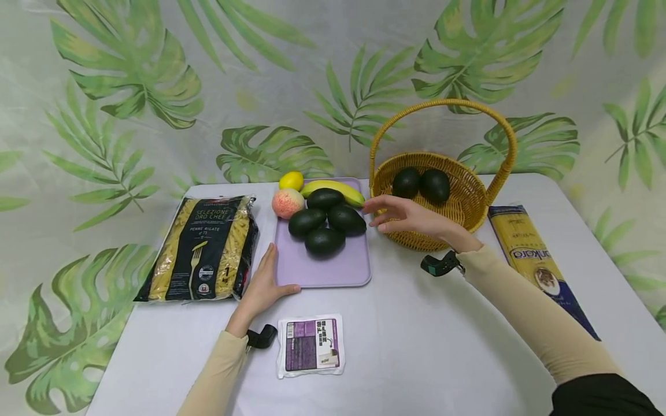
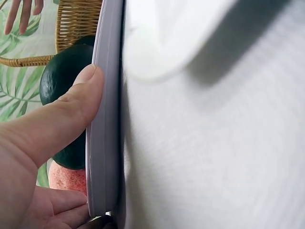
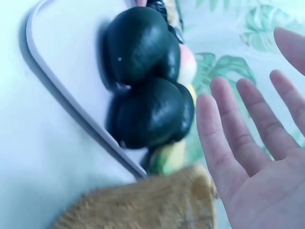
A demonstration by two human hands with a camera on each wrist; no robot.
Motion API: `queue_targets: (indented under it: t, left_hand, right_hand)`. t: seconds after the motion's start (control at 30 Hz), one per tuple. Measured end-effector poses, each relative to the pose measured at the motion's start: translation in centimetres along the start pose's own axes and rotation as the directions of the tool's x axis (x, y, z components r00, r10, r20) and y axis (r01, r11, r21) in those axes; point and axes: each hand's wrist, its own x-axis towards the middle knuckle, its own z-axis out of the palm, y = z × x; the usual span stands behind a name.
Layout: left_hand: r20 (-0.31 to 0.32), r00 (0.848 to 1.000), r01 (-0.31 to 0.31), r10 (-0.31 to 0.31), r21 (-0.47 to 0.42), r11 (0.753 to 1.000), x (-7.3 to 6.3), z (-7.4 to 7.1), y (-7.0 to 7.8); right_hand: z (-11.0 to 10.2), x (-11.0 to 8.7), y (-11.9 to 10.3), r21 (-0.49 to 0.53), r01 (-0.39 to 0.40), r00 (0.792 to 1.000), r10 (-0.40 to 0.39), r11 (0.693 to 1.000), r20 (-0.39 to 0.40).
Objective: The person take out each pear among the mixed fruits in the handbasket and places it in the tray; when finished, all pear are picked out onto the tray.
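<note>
My left hand [image 1: 264,292] is at the near left corner of a purple tray [image 1: 348,268], fingers along its side and thumb against the near rim, as the left wrist view shows. Several dark green avocados [image 1: 325,242] lie grouped on the tray, with a peach [image 1: 288,204], a yellow lemon [image 1: 291,181] and a banana [image 1: 338,189] behind and beside them. Over the gap between the tray and a wicker basket [image 1: 421,241], my right hand [image 1: 408,219] hovers with fingers extended and spread, holding nothing. Two avocados [image 1: 435,186] sit inside the basket.
A penne pasta bag [image 1: 200,248] lies left of the tray. Nearer the front is a white and purple packet [image 1: 311,345]. A yellow and blue pasta pack [image 1: 536,260] lies right of the basket, whose tall handle [image 1: 442,103] arches upward. Leaf-patterned cloth hangs behind.
</note>
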Motion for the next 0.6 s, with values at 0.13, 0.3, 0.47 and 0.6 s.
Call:
queue_targets:
  t: [0.13,0.3,0.47,0.6]
  left_hand:
    - [0.004,1.0,-0.002,0.002,-0.003,1.0,-0.1,-0.1,0.1]
    - [0.009,1.0,0.001,-0.001,0.006,1.0,-0.1,-0.1,0.1]
    - [0.013,1.0,0.005,-0.005,0.008,1.0,-0.1,-0.1,0.2]
    - [0.017,1.0,0.009,-0.01,0.007,1.0,0.0,-0.1,0.1]
  right_hand:
    - [1.2,1.8,0.8,0.003,0.059,0.997,-0.059,0.998,0.047]
    - [2.4,4.2,1.7,-0.019,0.084,0.991,-0.082,0.996,0.104]
    - [3.3,6.3,1.9,-0.078,0.072,0.987,-0.06,0.994,0.151]
    - [3.9,7.6,1.8,-0.151,0.062,0.983,-0.033,0.987,0.182]
